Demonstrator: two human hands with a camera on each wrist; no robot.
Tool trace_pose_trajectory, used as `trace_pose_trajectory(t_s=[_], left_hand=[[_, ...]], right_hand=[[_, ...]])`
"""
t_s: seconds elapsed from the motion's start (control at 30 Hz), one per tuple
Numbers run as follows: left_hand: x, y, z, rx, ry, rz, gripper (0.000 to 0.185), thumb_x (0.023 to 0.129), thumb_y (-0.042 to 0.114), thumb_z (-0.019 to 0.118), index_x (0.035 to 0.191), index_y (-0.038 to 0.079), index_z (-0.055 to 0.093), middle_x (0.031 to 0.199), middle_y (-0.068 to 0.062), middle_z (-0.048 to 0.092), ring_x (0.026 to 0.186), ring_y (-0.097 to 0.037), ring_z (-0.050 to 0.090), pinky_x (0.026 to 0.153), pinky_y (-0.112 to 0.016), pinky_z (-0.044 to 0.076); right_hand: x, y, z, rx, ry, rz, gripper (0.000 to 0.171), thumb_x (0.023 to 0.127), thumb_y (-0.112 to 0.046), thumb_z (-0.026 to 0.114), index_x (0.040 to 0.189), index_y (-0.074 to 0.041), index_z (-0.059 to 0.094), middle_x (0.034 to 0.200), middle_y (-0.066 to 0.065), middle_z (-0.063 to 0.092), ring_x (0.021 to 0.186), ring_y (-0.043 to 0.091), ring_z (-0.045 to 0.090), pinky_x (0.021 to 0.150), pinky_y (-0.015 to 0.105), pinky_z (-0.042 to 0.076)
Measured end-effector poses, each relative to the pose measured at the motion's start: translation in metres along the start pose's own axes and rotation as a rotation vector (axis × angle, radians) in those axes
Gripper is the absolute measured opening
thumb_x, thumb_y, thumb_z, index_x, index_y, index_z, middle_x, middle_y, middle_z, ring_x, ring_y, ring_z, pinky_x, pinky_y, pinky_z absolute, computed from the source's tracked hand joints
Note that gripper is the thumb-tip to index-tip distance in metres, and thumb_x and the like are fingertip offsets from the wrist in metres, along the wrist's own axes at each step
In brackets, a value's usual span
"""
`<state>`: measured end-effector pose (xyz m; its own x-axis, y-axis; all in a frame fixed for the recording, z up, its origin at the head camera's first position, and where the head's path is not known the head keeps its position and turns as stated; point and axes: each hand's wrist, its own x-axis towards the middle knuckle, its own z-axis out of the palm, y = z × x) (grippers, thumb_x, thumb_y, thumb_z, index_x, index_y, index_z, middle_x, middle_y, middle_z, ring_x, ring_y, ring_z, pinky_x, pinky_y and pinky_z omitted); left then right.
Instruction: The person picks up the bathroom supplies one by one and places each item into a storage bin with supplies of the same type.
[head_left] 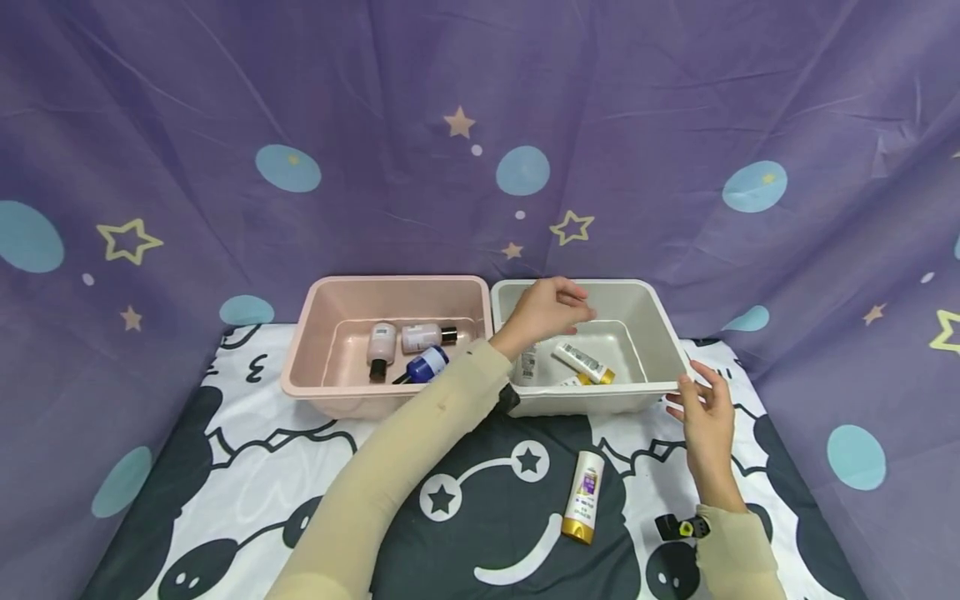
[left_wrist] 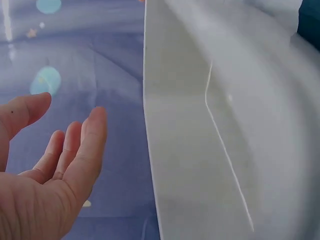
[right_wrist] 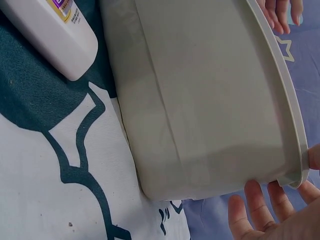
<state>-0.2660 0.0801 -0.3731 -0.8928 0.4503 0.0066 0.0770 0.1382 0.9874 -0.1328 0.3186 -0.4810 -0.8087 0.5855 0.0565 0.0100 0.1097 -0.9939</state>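
Note:
My left hand (head_left: 547, 312) is over the back left part of the white bin (head_left: 660, 333), fingers loosely bent and holding nothing. The left wrist view shows that hand (left_wrist: 60, 170) apart from the bin's wall (left_wrist: 175, 125). At the bin's front right corner, my right hand (head_left: 708, 425) grips the rim. In the right wrist view its thumb is at the rim and its fingers (right_wrist: 257, 202) lie against the outside below. Inside the bin are a white tube with a gold cap (head_left: 583, 364), a pale bottle (head_left: 527, 367) and another gold-capped item, partly hidden.
A pink bin (head_left: 322, 333) stands left of the white one, holding two pale black-capped bottles and a blue bottle (head_left: 427, 365). Another gold-capped white tube (head_left: 583, 497) lies on the patterned cloth (head_left: 495, 542) in front. A purple curtain (head_left: 375, 167) hangs behind.

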Motion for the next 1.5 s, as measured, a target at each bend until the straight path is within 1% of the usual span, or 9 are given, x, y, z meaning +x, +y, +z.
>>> trace_pose_trajectory(t_s=[0.17,0.37,0.47,0.67,0.83,1.0,1.13,1.33,1.5], left_hand=[[-0.027,0.0,0.002,0.083,-0.004,0.052,0.028,0.087,0.016,0.08,0.111,0.007,0.069,0.097,0.001,0.071,0.078,-0.017,0.071,0.068,-0.029,0.06],[-0.059,-0.007,0.0,0.12,-0.014,0.098,0.032,0.087,0.019,0.08,0.115,0.009,0.069,0.105,-0.002,0.072,0.081,-0.011,0.07,0.071,-0.027,0.058],[-0.075,-0.012,0.001,0.128,-0.019,0.113,0.032,0.087,0.02,0.08,0.115,0.011,0.069,0.105,0.001,0.072,0.083,-0.009,0.07,0.072,-0.024,0.057],[-0.105,-0.026,0.006,0.124,-0.063,0.139,0.03,0.088,0.022,0.079,0.115,0.013,0.069,0.108,0.0,0.071,0.088,-0.007,0.069,0.075,-0.024,0.057],[-0.126,-0.045,0.014,0.097,-0.105,0.116,0.031,0.089,0.022,0.079,0.117,0.014,0.068,0.109,0.002,0.069,0.09,-0.005,0.069,0.077,-0.024,0.056],[-0.137,-0.068,0.026,0.084,-0.11,0.084,0.03,0.089,0.021,0.078,0.116,0.012,0.069,0.105,0.005,0.07,0.086,-0.005,0.068,0.075,-0.023,0.056],[-0.141,-0.086,0.036,0.089,-0.105,0.041,0.03,0.088,0.02,0.079,0.115,0.011,0.069,0.105,0.001,0.071,0.083,-0.005,0.068,0.072,-0.021,0.055],[-0.144,-0.108,0.049,0.088,-0.101,-0.047,0.031,0.085,0.018,0.081,0.113,0.008,0.07,0.102,-0.002,0.071,0.078,-0.004,0.067,0.065,-0.021,0.055],[-0.146,-0.122,0.06,0.071,-0.109,-0.088,0.035,0.084,0.014,0.082,0.113,0.002,0.069,0.101,-0.006,0.072,0.07,-0.005,0.067,0.058,-0.023,0.056]], right_hand=[[0.0,0.0,0.0,0.003,0.004,0.01,0.044,0.102,-0.025,0.061,0.142,-0.011,0.051,0.105,0.005,0.059,0.084,0.014,0.068,0.067,0.02,0.058],[0.001,0.001,0.0,0.037,0.009,0.024,0.041,0.101,-0.025,0.062,0.14,-0.014,0.054,0.103,0.004,0.06,0.084,0.015,0.068,0.066,0.02,0.058],[0.002,0.0,0.0,0.032,0.008,0.017,0.041,0.101,-0.024,0.062,0.14,-0.013,0.053,0.104,0.005,0.06,0.084,0.015,0.069,0.066,0.021,0.058],[0.003,0.001,-0.001,0.031,0.005,0.023,0.043,0.101,-0.024,0.062,0.141,-0.012,0.052,0.105,0.007,0.059,0.083,0.013,0.068,0.066,0.021,0.058],[0.002,0.001,0.0,0.036,0.008,0.02,0.042,0.101,-0.024,0.062,0.14,-0.013,0.054,0.105,0.006,0.06,0.083,0.014,0.068,0.066,0.021,0.058],[0.001,-0.001,0.0,0.016,0.008,-0.002,0.042,0.101,-0.024,0.062,0.14,-0.012,0.053,0.103,0.004,0.06,0.082,0.011,0.068,0.066,0.02,0.058],[0.001,0.0,0.0,0.008,0.016,0.001,0.042,0.101,-0.025,0.062,0.141,-0.013,0.053,0.104,0.003,0.06,0.079,0.007,0.067,0.066,0.02,0.058],[0.0,0.0,0.0,0.024,0.018,0.013,0.041,0.101,-0.025,0.062,0.14,-0.014,0.054,0.106,0.005,0.06,0.081,0.01,0.068,0.066,0.02,0.058],[-0.001,0.001,0.0,0.032,0.018,0.007,0.04,0.101,-0.024,0.062,0.139,-0.014,0.055,0.104,0.004,0.06,0.082,0.012,0.068,0.066,0.021,0.058]])
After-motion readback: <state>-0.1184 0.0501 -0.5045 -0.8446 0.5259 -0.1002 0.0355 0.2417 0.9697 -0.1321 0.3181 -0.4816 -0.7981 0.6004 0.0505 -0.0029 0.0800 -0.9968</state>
